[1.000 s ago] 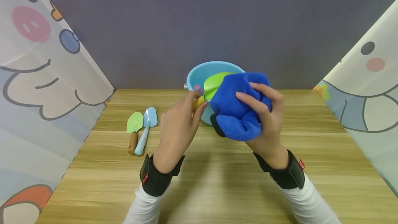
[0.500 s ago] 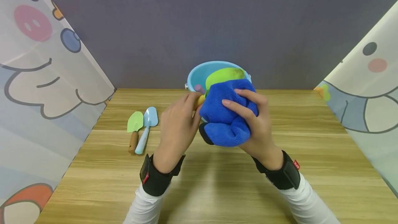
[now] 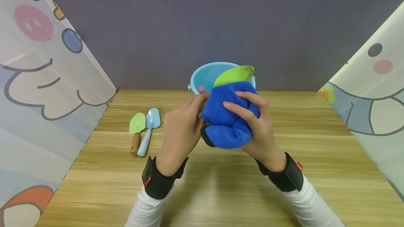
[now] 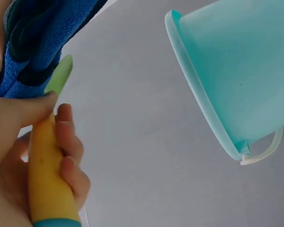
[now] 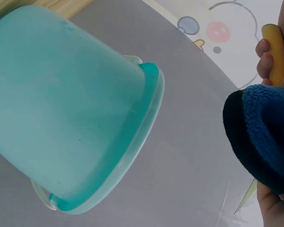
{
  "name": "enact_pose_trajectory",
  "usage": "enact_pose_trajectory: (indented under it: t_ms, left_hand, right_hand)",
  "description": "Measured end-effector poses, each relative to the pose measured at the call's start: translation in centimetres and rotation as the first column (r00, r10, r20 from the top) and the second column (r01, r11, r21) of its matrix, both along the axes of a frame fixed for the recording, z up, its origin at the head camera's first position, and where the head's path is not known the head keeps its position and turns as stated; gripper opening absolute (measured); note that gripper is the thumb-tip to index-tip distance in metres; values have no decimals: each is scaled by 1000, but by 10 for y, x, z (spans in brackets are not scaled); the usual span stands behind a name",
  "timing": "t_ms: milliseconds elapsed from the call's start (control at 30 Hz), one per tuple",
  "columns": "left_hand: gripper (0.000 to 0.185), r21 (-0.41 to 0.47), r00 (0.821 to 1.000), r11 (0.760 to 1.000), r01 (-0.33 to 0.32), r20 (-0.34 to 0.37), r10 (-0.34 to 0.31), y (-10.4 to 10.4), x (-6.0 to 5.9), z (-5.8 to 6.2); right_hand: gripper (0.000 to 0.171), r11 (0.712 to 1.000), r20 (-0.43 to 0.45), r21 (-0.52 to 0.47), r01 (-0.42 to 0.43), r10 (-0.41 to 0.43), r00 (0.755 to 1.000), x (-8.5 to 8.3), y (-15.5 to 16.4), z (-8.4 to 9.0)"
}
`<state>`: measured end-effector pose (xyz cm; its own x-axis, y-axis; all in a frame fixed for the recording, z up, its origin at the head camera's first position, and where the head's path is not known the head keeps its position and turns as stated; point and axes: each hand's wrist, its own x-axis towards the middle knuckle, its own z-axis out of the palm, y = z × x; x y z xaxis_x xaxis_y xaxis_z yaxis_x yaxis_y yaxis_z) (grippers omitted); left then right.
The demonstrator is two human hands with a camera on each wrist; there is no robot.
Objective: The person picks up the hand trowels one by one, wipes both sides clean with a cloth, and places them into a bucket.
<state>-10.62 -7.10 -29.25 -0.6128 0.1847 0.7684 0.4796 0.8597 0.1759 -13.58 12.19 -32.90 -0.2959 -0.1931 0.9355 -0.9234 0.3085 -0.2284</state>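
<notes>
left sleeve [image 3: 143,209]: long, white, plain fabric, ends at the wrist band.
right sleeve [image 3: 312,204]: long, white, same fabric, runs up to the wrist band.
left wrist band [image 3: 159,179]: wide black strap wrapped around the wrist, small red tag on its outer edge.
right wrist band [image 3: 285,176]: matching wide black strap, small red tag with white marks on its outer edge.
left hand [image 3: 181,127]: bare, no glove or ring seen.
right hand [image 3: 257,125]: bare, likewise.

The left hand [image 4: 33,156] grips a yellow handle [image 4: 47,175] (green blade [image 4: 59,80] meeting blue cloth [image 4: 38,42]) near a turquoise bucket [image 4: 236,71].
</notes>
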Motion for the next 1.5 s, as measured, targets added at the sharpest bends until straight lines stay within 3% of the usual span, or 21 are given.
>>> enact_pose_trajectory:
  t_ms: [267,500,767,1500]
  left_hand:
    - [27,-69,998,997,27,-52,-30,-1,1,0]
    - [26,-106,996,994,20,-83,-29,-2,0,2]
    - [26,-116,994,993,37,-99,-49,-4,-2,1]
    - [23,-125,989,992,35,-139,-53,-5,-5,0]
  right_hand:
    - [48,1000,4,-5,-4,4,1000,1,0,1]
    - [53,999,63,44,15,-18,998,0,3,0]
    - [53,996,90,85,34,-42,995,0,5,0]
    - [51,995,98,80,53,-61,993,0,3,0]
